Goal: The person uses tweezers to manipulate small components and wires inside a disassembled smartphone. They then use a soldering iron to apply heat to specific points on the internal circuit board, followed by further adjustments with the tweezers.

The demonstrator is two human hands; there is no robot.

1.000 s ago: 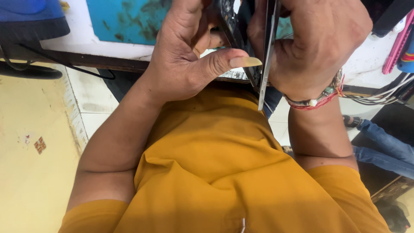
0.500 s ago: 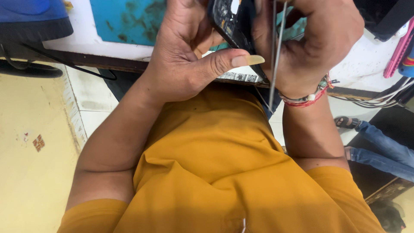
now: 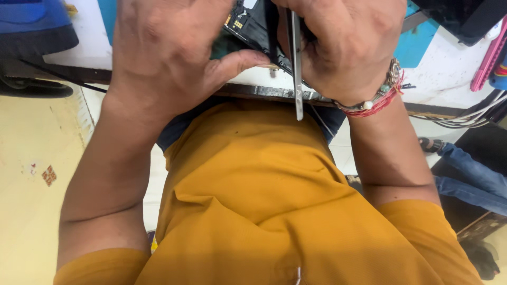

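My left hand (image 3: 169,53) grips an opened dark phone (image 3: 253,26) with its circuit board showing, thumb pressed along its lower edge. My right hand (image 3: 348,47) is closed around thin metal tweezers (image 3: 297,68), whose back end points down toward my orange shirt. The tweezer tips are hidden above, near the phone's inside. Both hands are close together over the front edge of a white workbench (image 3: 449,79). A beaded and red thread bracelet sits on my right wrist.
A teal mat (image 3: 417,45) lies on the bench behind my right hand. A dark device (image 3: 465,18) and a pink tool (image 3: 488,55) are at the top right, cables (image 3: 470,116) hang below. A blue object (image 3: 31,26) is top left. Another person's jeans and sandal (image 3: 454,158) show at right.
Both hands have shifted slightly lower and closer to the camera. The tweezers stay upright in my right hand, and the left thumb keeps pressing the phone's edge.
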